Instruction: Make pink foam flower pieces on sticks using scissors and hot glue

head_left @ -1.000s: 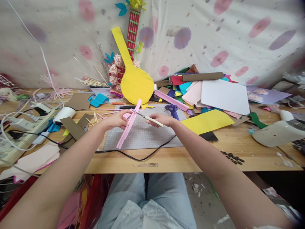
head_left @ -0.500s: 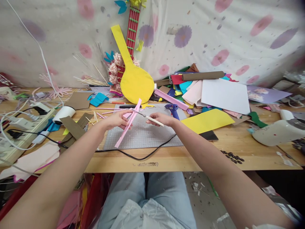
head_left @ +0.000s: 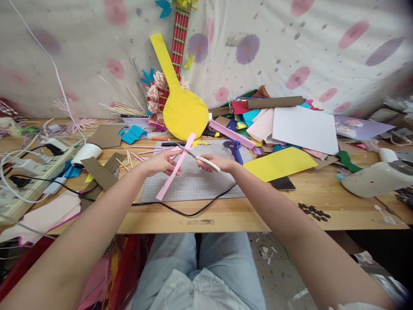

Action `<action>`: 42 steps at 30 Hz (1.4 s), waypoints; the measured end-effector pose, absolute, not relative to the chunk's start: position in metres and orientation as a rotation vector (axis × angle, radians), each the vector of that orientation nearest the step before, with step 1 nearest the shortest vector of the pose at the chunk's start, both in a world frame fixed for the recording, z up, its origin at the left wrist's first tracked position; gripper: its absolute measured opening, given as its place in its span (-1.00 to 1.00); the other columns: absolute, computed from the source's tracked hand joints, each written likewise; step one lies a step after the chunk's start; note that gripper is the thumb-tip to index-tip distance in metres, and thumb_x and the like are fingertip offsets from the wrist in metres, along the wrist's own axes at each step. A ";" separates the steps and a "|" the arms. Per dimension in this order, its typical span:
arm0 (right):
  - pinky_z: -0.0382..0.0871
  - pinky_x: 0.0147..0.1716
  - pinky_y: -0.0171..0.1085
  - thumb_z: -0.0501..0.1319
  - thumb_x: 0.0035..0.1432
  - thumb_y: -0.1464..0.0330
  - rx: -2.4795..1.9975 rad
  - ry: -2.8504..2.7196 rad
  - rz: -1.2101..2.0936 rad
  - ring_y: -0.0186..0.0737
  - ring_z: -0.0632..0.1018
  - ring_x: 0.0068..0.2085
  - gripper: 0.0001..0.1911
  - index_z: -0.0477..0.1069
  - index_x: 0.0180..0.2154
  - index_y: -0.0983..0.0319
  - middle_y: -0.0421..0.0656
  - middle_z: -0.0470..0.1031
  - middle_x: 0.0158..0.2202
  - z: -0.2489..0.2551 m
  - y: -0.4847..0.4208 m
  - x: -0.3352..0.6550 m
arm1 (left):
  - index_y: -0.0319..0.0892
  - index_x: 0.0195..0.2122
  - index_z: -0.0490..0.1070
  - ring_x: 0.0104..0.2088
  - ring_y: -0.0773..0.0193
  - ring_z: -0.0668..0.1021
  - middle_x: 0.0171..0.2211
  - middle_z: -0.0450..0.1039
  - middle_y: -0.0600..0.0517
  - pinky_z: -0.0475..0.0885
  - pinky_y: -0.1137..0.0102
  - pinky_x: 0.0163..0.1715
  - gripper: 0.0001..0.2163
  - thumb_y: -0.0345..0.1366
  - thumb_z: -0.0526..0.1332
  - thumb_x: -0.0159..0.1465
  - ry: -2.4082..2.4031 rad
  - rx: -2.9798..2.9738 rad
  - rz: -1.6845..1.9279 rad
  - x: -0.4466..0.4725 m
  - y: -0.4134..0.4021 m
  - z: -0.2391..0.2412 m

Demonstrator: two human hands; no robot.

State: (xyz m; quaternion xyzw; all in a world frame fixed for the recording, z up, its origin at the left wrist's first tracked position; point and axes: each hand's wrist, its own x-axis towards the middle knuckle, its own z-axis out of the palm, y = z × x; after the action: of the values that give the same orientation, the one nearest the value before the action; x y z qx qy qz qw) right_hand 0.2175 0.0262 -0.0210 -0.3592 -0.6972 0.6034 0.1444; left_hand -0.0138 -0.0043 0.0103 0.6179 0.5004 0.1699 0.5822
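While the left hand (head_left: 161, 162) pinches a long pink foam strip (head_left: 176, 167) near its middle, fingers curled around it, the right hand (head_left: 217, 162) is closed on the cream handles of a pair of scissors (head_left: 198, 156). The strip slants from a near-left end over the grey cutting mat (head_left: 196, 181) up to a far-right end just in front of the yellow paddle-shaped foam cutout (head_left: 183, 110), and it is lifted off the mat rather than lying flat. The scissor blades point left and meet the strip at its upper part; how far they gape is too small to tell. The mat lies on the wooden table (head_left: 258, 211), with a black cable (head_left: 190, 211) curving along its near edge. Just right of the right hand stands a blue glue gun (head_left: 235, 147), and beside that a yellow foam sheet (head_left: 279, 163) with a dark phone (head_left: 283, 184) touching its near edge. Farther right a pile of coloured sheets is topped by a large white sheet (head_left: 305, 129). Far behind the hands a red toy guitar (head_left: 177, 47) leans on the flowered cloth. To the left lie brown cardboard pieces (head_left: 100, 170), a white cup on its side (head_left: 86, 154) and a power strip (head_left: 29, 170) with white leads.
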 end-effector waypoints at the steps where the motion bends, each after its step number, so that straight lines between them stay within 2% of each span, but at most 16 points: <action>1: 0.05 -0.65 -0.44 0.20 -0.08 0.12 -1.039 -1.991 1.757 -0.50 0.19 -0.60 -0.66 0.22 -0.43 0.26 -0.32 0.15 -0.60 -0.022 0.026 0.217 | -0.03 0.21 -0.05 -0.38 0.19 0.55 -0.38 0.50 -0.02 0.40 0.36 -0.42 -0.16 -0.31 0.33 -0.10 1.163 1.443 0.399 -0.014 -0.004 0.010; 7: -0.02 -0.68 -0.44 0.18 -0.09 0.03 -1.110 -1.969 1.740 -0.53 0.16 -0.64 -0.58 0.22 -0.45 0.26 -0.32 0.13 -0.62 -0.022 0.026 0.216 | -0.02 0.20 -0.04 -0.40 0.21 0.55 -0.40 0.49 0.00 0.40 0.38 -0.44 -0.17 -0.34 0.32 -0.09 1.164 1.435 0.395 -0.016 -0.004 0.009; 17: 0.04 -0.68 -0.43 0.23 -0.16 0.03 -1.158 -2.038 1.548 -0.51 0.20 -0.64 -0.57 0.19 -0.50 0.26 -0.31 0.16 -0.62 -0.021 0.030 0.220 | -0.14 0.18 -0.04 -0.39 0.19 0.54 -0.42 0.48 -0.02 0.38 0.39 -0.46 -0.24 -0.45 0.23 -0.07 1.249 1.492 0.418 -0.011 -0.003 0.012; 22: 0.07 -0.63 -0.40 0.16 -0.13 -0.01 -1.299 -2.047 1.293 -0.45 0.25 -0.60 -0.55 0.16 -0.51 0.24 -0.27 0.22 -0.60 -0.029 0.035 0.223 | -0.25 0.09 0.09 -0.42 0.19 0.53 -0.43 0.48 -0.05 0.35 0.41 -0.50 -0.37 -0.46 0.19 -0.06 1.447 1.644 0.475 -0.008 0.002 0.000; 28: 0.10 -0.50 -0.38 0.08 -0.05 0.00 -1.238 -2.231 0.944 -0.38 0.28 -0.47 -0.60 0.19 -0.45 0.24 -0.25 0.26 -0.48 -0.024 0.033 0.223 | -0.17 -0.02 0.28 -0.41 0.23 0.51 -0.47 0.49 0.02 0.31 0.45 -0.47 -0.52 -0.42 0.17 -0.03 1.585 1.961 0.447 -0.003 -0.003 0.000; 37: 0.04 -0.49 -0.38 0.09 -0.04 0.01 -1.278 -2.431 0.579 -0.33 0.32 -0.45 -0.59 0.20 -0.35 0.22 -0.20 0.36 -0.40 -0.016 0.021 0.220 | 0.00 0.05 0.28 -0.45 0.30 0.47 -0.45 0.47 0.10 0.26 0.47 -0.43 -0.48 -0.43 0.08 0.02 1.680 2.282 0.447 -0.006 -0.013 0.010; 42: 0.00 -0.52 -0.38 0.06 -0.02 -0.03 -1.353 -2.425 0.430 -0.31 0.35 -0.44 -0.56 0.23 -0.33 0.23 -0.17 0.40 -0.38 -0.017 0.018 0.215 | -0.01 0.03 0.30 -0.46 0.28 0.46 -0.49 0.46 0.08 0.23 0.47 -0.46 -0.52 -0.40 0.08 0.04 1.744 2.350 0.425 -0.004 -0.014 0.010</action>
State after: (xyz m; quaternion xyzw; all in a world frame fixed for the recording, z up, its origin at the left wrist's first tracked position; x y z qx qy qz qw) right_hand 0.2152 0.0181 -0.0169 -0.4748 -0.8512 0.1509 0.1651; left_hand -0.0038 -0.0139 0.0105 0.7914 0.5871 0.1432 0.0920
